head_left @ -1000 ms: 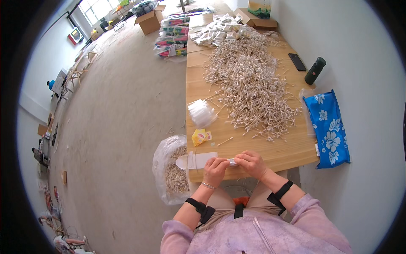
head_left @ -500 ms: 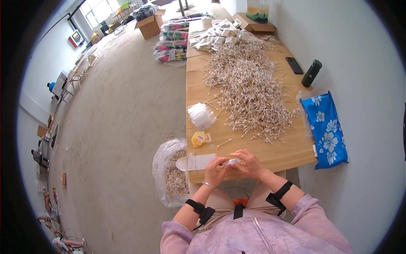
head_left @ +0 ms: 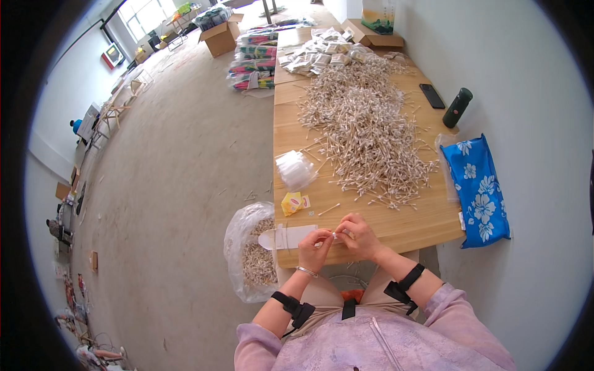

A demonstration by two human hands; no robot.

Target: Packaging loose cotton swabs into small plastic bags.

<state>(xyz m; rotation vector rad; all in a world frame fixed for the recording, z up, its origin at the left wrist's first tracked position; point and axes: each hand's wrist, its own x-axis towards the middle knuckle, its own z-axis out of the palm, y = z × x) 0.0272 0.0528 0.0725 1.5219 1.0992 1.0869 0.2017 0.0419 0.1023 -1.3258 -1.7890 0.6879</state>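
My left hand (head_left: 315, 249) and my right hand (head_left: 359, 238) meet over the table's near edge. Both are closed, fingertips pinching a small whitish packet (head_left: 335, 236) that looks like a clear plastic bag; fingers cover most of it, so its contents cannot be made out. Beside my left hand lies a white flat strip (head_left: 298, 237), its rounded end past the table's left edge. Beyond it are yellow printed cards (head_left: 292, 203) and a stack of clear plastic bags (head_left: 296, 170). One loose cotton swab (head_left: 329, 209) rests nearby, before a big heap of cotton swabs (head_left: 371, 136).
A clear sack of swabs (head_left: 234, 247) stands left of the wooden table (head_left: 427, 226). Along the right side are a phone (head_left: 432, 96), a dark green bottle (head_left: 458, 107) and a blue flowered pack (head_left: 479, 191). Filled packets (head_left: 322, 52) and an open carton (head_left: 374, 39) occupy the far end.
My fingertips have drawn closer together around the packet, and less of it shows. My right hand has shifted slightly left. Things on the table stay in place.
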